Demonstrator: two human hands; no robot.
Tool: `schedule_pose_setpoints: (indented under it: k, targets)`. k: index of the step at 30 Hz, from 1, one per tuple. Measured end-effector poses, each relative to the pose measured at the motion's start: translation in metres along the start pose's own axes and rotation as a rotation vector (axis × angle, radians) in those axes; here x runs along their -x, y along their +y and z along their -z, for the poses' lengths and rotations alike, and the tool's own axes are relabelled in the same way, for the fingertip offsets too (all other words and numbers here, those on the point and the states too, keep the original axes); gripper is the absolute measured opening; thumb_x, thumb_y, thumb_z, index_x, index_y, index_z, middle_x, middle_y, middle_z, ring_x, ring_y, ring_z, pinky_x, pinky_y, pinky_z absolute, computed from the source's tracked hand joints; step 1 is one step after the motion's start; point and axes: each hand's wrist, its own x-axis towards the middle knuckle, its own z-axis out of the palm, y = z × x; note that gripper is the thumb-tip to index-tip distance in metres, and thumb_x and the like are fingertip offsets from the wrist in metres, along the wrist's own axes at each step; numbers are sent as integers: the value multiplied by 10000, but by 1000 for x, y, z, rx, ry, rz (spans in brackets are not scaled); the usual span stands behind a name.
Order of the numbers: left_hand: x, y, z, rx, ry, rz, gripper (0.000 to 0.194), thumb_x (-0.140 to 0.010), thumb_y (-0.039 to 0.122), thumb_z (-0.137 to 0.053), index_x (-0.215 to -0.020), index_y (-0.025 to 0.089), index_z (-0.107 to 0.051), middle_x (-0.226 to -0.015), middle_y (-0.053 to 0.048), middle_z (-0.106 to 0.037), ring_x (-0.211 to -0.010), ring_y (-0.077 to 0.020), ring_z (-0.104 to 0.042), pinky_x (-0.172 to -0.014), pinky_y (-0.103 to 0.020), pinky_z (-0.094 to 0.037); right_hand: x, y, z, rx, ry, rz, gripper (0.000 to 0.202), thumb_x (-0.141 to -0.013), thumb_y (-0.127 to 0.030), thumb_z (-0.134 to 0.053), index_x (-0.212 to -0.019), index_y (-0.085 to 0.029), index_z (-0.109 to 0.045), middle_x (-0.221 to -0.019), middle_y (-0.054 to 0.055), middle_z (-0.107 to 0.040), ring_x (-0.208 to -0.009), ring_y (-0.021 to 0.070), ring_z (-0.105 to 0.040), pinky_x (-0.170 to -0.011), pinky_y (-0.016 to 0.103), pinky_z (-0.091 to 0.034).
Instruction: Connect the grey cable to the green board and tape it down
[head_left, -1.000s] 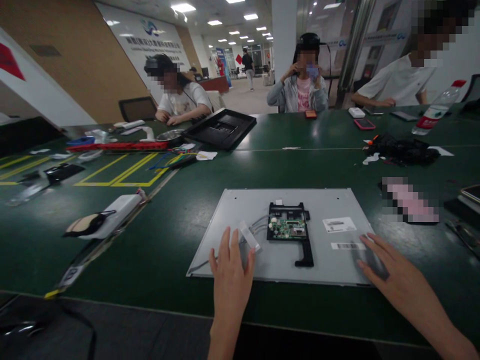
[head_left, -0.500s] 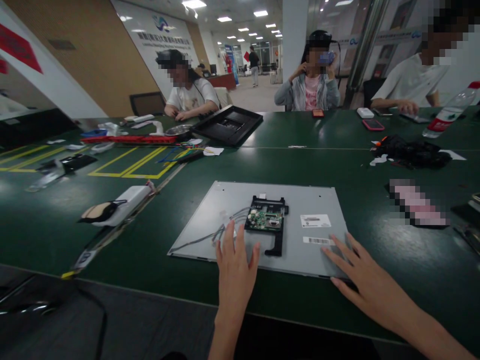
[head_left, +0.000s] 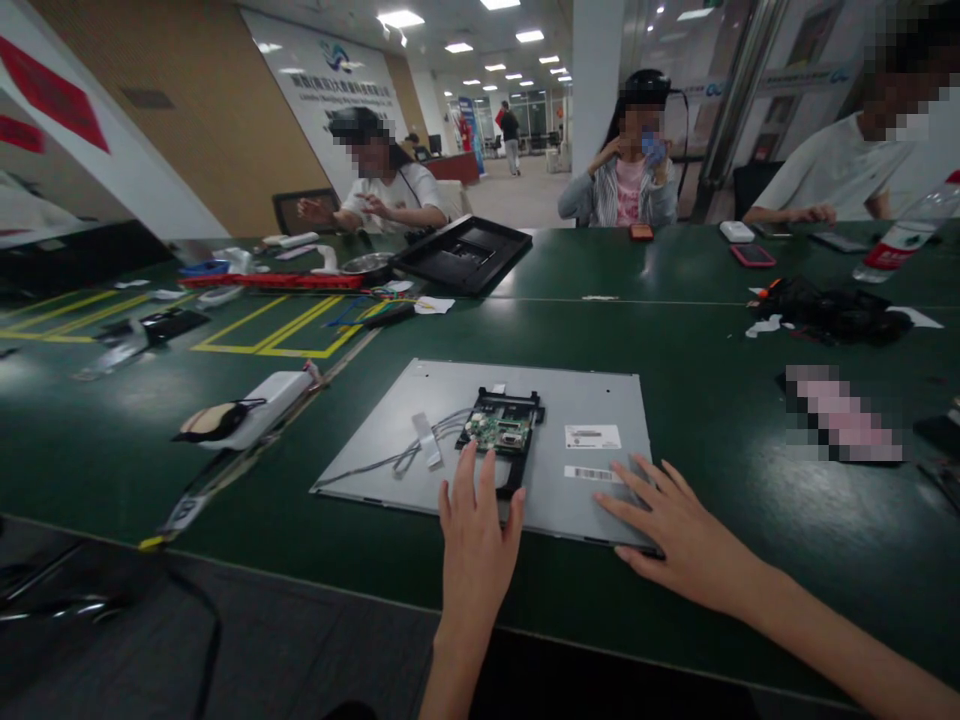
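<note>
Grey panel (head_left: 586, 400) beneath open, spread hands (head_left: 480, 545) (head_left: 686, 545), green board (head_left: 499, 433) in black bracket (head_left: 516, 468).

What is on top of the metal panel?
The panel bears a circuit board, black bracket, cables, tape strip and two labels; anything under the left hand or right hand is hidden.

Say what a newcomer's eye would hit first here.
Probably the grey panel, front and centre, with a green board in a black bracket on it. Next, the open hands: left hand at the bracket, right hand at the panel's near right corner. Beyond, left of centre, the big black frame stands out against the green table.
</note>
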Motion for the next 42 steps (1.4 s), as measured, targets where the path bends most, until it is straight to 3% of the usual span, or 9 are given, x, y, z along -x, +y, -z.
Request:
schedule_pose_setpoints:
  k: [12, 18, 21, 25, 29, 36, 42]
  targets:
    - [4, 15, -5, 22, -13, 7, 487, -950, 312, -434, -1405, 158, -351, -1504, -176, -318, -1392, -293, -304, -1102, -529, -291, -27, -5, 8, -103, -52, 112, 578, -866, -468, -552, -1413, -329, -431, -1557, 98, -255, -1424, 387, -138, -1114, 585, -184]
    - [2, 20, -8, 37, -16, -2, 483, -939, 282, -446, -1401, 179, -352, -1488, -165, -350, -1384, -290, -319, -1092, -526, -306, -39, -8, 8, -100, -30, 174, 570, -860, -476, -553, -1393, -296, -463, -1539, 117, -281, -1402, 380, -192, -1112, 559, -192]
    - [-11, 11, -5, 38, -4, -10, 471, -930, 279, -456, -1384, 187, -372, -1475, -163, -369, -1374, -292, -335, -1086, -517, -317, -44, -10, 7, -98, -25, 196, 578, -860, -484, -548, -1396, -282, -461, -1537, 126, -275, -1400, 376, -197, -1108, 553, -203]
    - [-33, -16, 0, -26, 26, 3, 507, -902, 312, -499, -1372, 155, -391, -1471, -189, -358, -1376, -323, -317, -1078, -516, -325, -48, -12, 4, -107, -20, 211, 570, -886, -506, -497, -1406, -278, -448, -1543, 116, -264, -1405, 363, -190, -1108, 554, -200]
    - [-49, -40, -3, -99, -78, -9, 574, -875, 387, -522, -1372, 125, -401, -1465, -204, -358, -1367, -358, -313, -1054, -525, -348, -48, -13, 1, -115, -10, 197, 572, -899, -530, -458, -1416, -288, -432, -1554, 109, -240, -1414, 354, -172, -1118, 555, -169]
    - [-62, -51, -14, -187, -232, -6, 561, -867, 403, -504, -1351, 123, -456, -1467, -211, -364, -1362, -373, -312, -1041, -551, -341, -55, -22, 3, -130, -33, 186, 576, -912, -545, -413, -1429, -290, -411, -1564, 102, -224, -1419, 364, -158, -1121, 564, -152]
    - [-70, -64, -25, -197, -256, 35, 545, -885, 430, -456, -1332, 117, -463, -1432, -199, -419, -1349, -347, -342, -1030, -507, -372, -63, -26, 7, -156, -61, 194, 601, -912, -570, -392, -1442, -287, -393, -1580, 77, -197, -1427, 357, -143, -1131, 554, -144]
